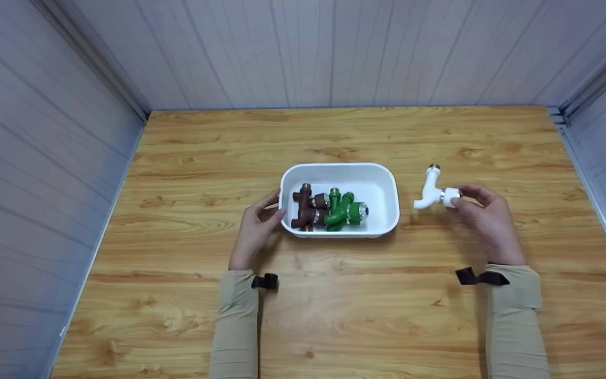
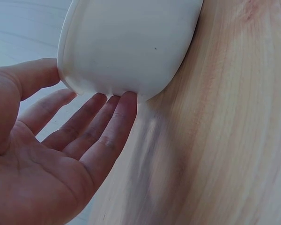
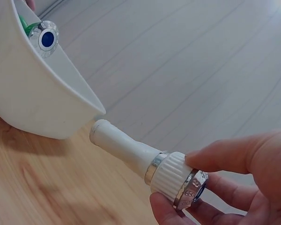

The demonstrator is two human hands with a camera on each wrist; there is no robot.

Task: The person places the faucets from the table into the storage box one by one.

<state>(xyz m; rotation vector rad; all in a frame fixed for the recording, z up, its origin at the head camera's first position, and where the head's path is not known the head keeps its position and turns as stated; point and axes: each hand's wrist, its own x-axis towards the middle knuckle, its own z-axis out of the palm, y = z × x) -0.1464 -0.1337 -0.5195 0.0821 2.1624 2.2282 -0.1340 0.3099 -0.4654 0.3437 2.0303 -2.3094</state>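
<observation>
My right hand (image 1: pixel 487 221) pinches a white plastic faucet (image 1: pixel 430 192) by its ribbed knob, holding it above the table to the right of the tub. In the right wrist view thumb and fingers lie around the faucet's knob (image 3: pixel 171 176), and the spout points toward the tub. At the left end of the white tub (image 1: pixel 382 202), my left hand (image 1: pixel 256 229) touches the wall, fingers extended and thumb by the rim, as the left wrist view shows. Inside the tub, brown faucets (image 1: pixel 305 208) lie at the left and green faucets (image 1: pixel 341 213) beside them, partly overlapping.
The tub stands on a wood-grain table (image 1: pixel 187 231). Pale panel walls (image 1: pixel 303 52) rise behind the table and along both sides. Black straps (image 1: pixel 265 281) hang at the cuffs of both sleeves.
</observation>
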